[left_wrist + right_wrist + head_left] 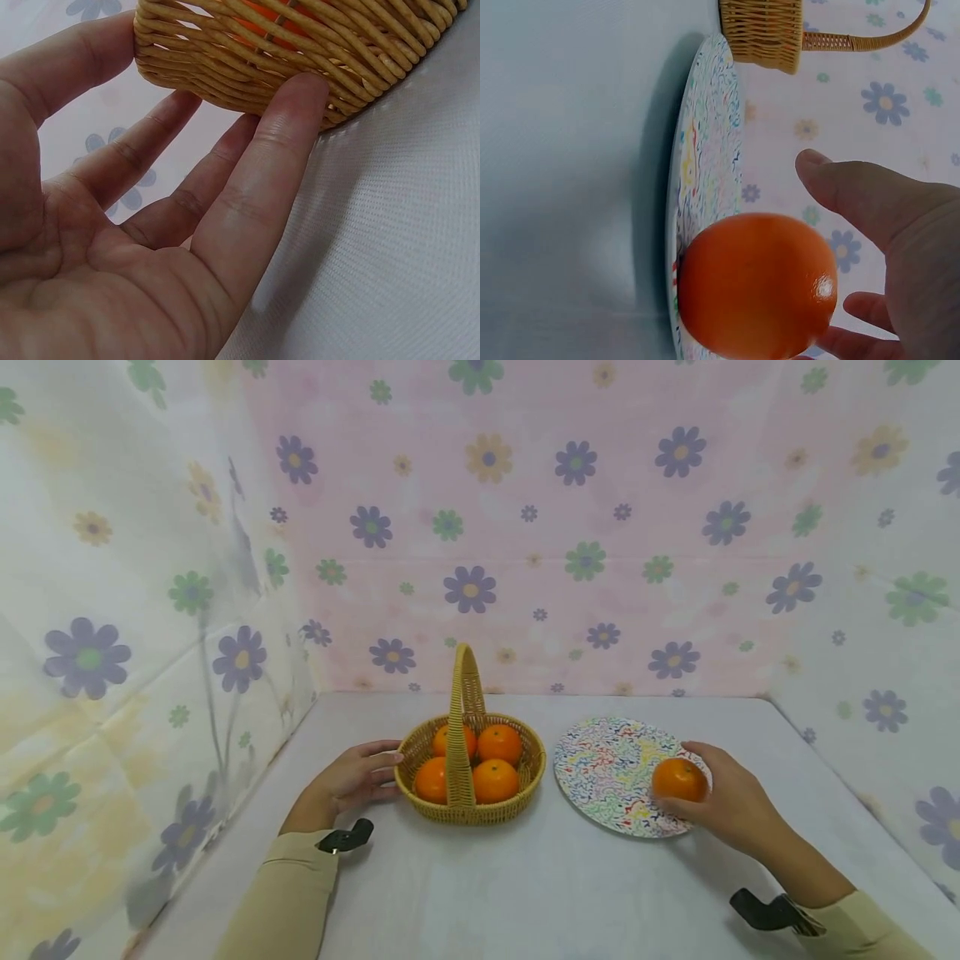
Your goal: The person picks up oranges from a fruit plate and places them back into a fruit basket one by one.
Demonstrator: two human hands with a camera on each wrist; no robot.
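An orange rests on the right part of a round plate speckled in many colours. My right hand is around the right side of this orange. In the right wrist view the thumb stands apart from the orange, and other fingers are partly hidden behind it. At the left, my left hand touches the side of a woven basket with its fingers extended. Several oranges lie in the basket, partly covered by its tall handle. The left wrist view shows fingertips against the basket's weave.
A white cloth covers the table. Flower-printed cloth hangs at the back and both sides, with the left side cloth close to my left arm. The basket stands just left of the plate, with a narrow gap between them.
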